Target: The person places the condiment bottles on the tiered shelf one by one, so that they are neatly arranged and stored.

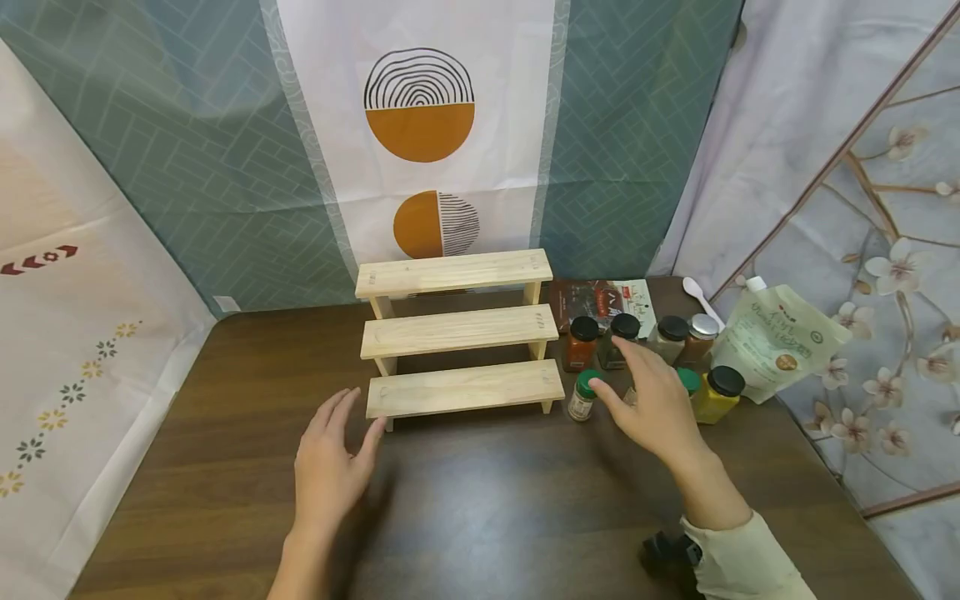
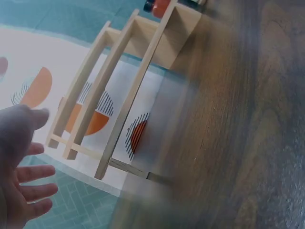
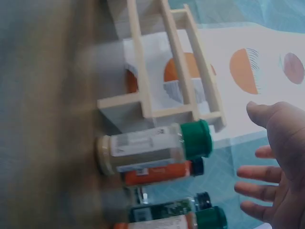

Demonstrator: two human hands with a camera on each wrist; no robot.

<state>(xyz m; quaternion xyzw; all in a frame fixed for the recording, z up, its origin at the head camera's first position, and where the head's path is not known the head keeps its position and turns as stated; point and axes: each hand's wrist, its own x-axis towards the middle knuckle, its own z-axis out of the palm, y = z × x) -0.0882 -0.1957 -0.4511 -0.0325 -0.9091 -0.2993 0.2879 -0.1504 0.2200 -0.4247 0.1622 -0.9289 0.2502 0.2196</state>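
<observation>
A three-tier wooden shelf rack (image 1: 465,390) stands towards the back of the dark table. My left hand (image 1: 330,471) hovers in front of its left end, fingers and thumb apart, holding nothing. Over the spice jars to the right of the rack is my right hand (image 1: 654,404), its fingers spread and also without anything in them. The nearest jar to its thumb is a green-capped spice jar (image 1: 582,397), which stands upright by the rack's right end; in the right wrist view a gap separates this jar (image 3: 147,147) from the hand. Part of the jar group is hidden beneath the right hand.
Black-capped jars, one with red contents (image 1: 581,346) and one yellow (image 1: 718,396), stand among several others. Behind and beside them are a dark printed packet (image 1: 588,300), a white spoon (image 1: 703,302) and a pale green spouted pouch (image 1: 780,337). Fabric curtains (image 1: 630,142) enclose the table.
</observation>
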